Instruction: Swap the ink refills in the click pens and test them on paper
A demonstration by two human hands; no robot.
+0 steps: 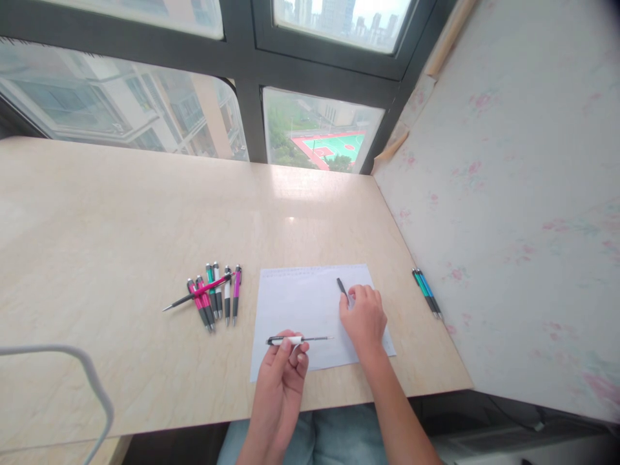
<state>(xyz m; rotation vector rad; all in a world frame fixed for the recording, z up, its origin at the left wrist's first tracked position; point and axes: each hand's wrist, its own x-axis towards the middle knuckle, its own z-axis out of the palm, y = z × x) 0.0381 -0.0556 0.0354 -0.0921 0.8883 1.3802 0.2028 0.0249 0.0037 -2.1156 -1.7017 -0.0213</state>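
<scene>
My left hand (283, 371) pinches the white upper half of a ballpoint pen (293, 340) between thumb and fingers, over the lower edge of the paper. A thin bare refill (317, 338) sticks out of it toward the right. On the right part of the paper, my right hand (365, 316) has its fingers curled round a short black pen barrel (341, 285). The barrel's far end shows beyond the thumb; its near end is hidden by the hand. Under both hands lies a white sheet of paper (300, 300) with faint writing along its top.
Left of the paper lie several pens (213, 303), one pink pen (198, 292) resting across others. Two pens, green and blue (427, 292), lie by the papered wall (523, 194) at right. A grey-white cable (92, 374) arches at lower left. Windows (324, 129) stand behind the tabletop (145, 226).
</scene>
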